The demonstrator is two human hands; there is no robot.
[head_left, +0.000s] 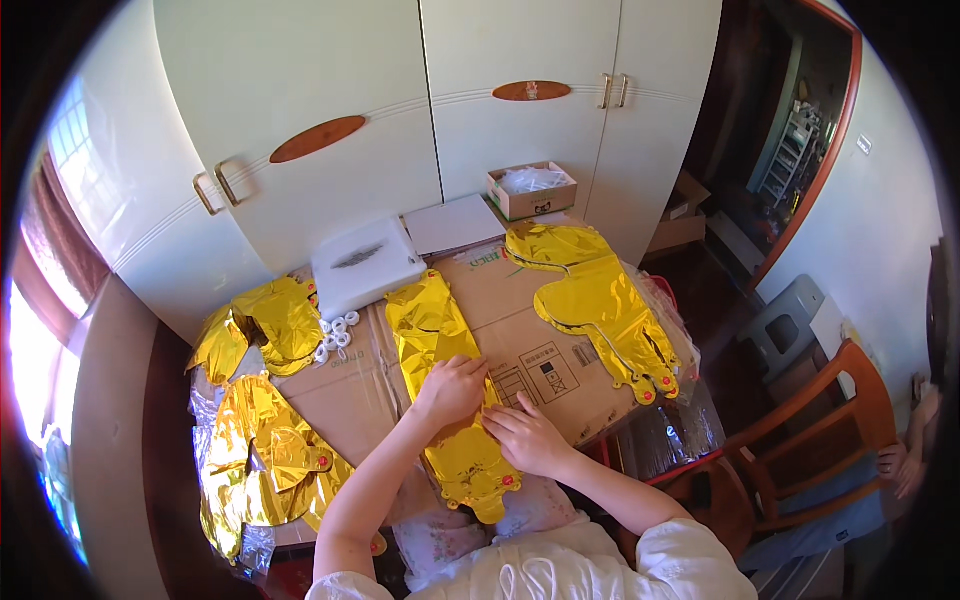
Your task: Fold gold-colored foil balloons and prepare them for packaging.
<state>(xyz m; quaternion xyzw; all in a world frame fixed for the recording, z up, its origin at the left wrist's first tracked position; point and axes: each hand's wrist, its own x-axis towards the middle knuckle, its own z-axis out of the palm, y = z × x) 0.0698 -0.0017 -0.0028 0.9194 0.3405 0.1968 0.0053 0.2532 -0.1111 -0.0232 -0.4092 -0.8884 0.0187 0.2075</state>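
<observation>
A long, flat gold foil balloon (pixel 465 445) lies lengthwise on the cardboard in front of me, its near end reaching the table edge. My left hand (pixel 455 390) is on the middle of it, fingers bent together over the foil at its right edge. Just below and to the right, my right hand (pixel 528 435) lies with thumb and fingers apart, fingertips touching the same edge. Part of the foil under both hands is hidden. To the right lies another flat gold foil balloon (pixel 590 300), curved at its far end.
Crumpled gold foil balloons (pixel 260 460) cover the left side. Small white rolls (pixel 338 335) lie near a white packet (pixel 368 258). A small open box (pixel 533 190) stands at the back against white cabinets (pixel 520 60). At right, another person's hand (pixel 900 465) is by a wooden chair (pixel 830 420).
</observation>
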